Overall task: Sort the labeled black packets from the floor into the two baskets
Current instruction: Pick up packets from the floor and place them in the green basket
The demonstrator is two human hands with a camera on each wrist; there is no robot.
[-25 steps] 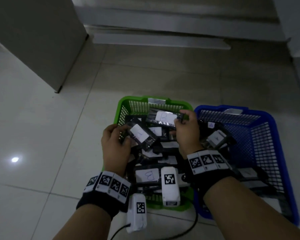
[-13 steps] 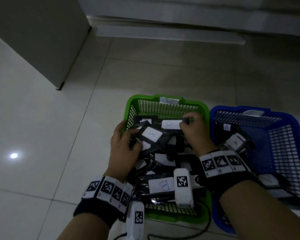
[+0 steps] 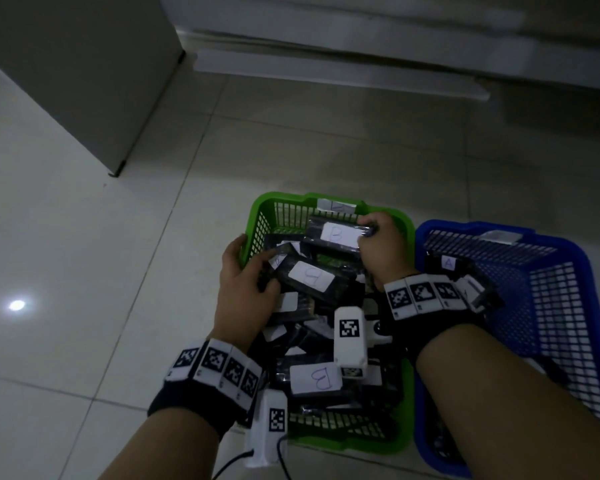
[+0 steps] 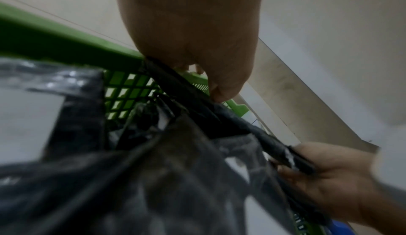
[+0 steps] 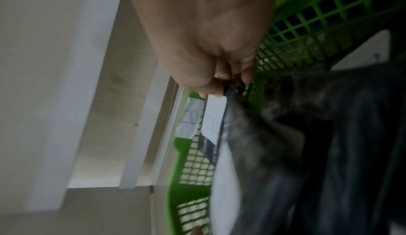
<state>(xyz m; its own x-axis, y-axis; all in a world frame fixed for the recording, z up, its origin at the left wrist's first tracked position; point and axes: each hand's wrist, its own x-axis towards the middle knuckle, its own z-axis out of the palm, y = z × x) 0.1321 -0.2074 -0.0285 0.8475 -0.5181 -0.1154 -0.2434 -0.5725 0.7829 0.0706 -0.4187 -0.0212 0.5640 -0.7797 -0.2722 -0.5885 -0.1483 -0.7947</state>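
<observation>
Both hands are inside the green basket, which is piled with black packets carrying white "B" labels. My left hand grips the near end of one B packet lying across the pile; in the left wrist view the left hand pinches that packet's edge. My right hand pinches the right end of another B packet near the basket's far wall; the right wrist view shows the right hand holding that packet's label at the tip. The blue basket on the right holds packets labelled "A".
A grey cabinet stands at the back left on the tiled floor. A white ledge runs along the back wall. A paper tag is fixed to the green basket's far rim, another tag to the blue basket's rim.
Both hands have sunk lower into the green basket with their packets. The right hand's packet now lies close to the far wall, and the left hand's packet rests on the pile.
</observation>
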